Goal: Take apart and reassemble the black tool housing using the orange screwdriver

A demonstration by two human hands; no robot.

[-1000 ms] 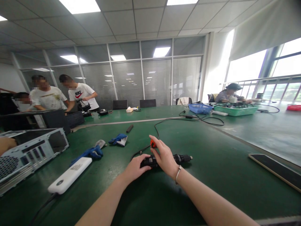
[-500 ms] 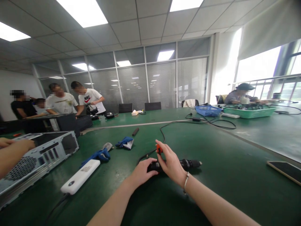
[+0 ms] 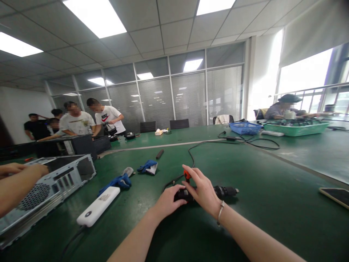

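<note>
The left hand grips a black tool; the right hand pinches an orange piece above it. Blue gloves lie left of both hands on the worktop.

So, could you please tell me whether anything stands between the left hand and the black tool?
Nothing visible does: the left hand grips the black tool at its left end. The right hand is at the tool's middle, with a small orange piece between thumb and forefinger.

Grn table; glass partition w/ blinds; ceiling lts on; bright window R.
</note>
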